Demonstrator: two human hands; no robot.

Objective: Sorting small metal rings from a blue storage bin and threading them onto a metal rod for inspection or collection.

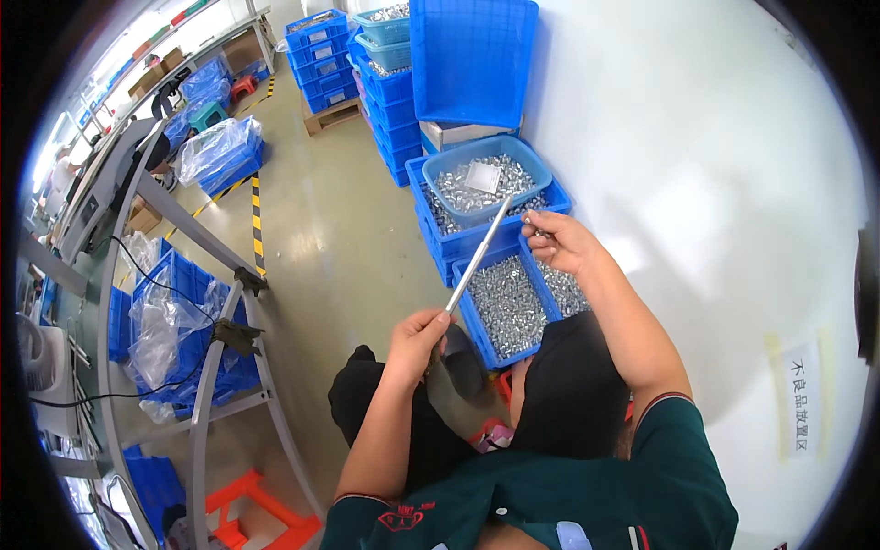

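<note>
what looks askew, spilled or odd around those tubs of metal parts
Nothing looks plainly spilled. The blue bin behind the light-blue tub is tipped up on edge, its inside facing out, unlike the flat-stacked blue crates nearby. Also, a white piece lies on the metal parts in that tub, unlike the pieces around it.

Left hand (417,341): one, bare, curled closed; left forearm (380,426) reaching forward and slightly inward. Right hand (561,240): one, bare, held farther forward; thumb and fingers (543,220) pinched together; right forearm (637,321) angled forward and inward, elbow bent. Hands well apart.
</note>
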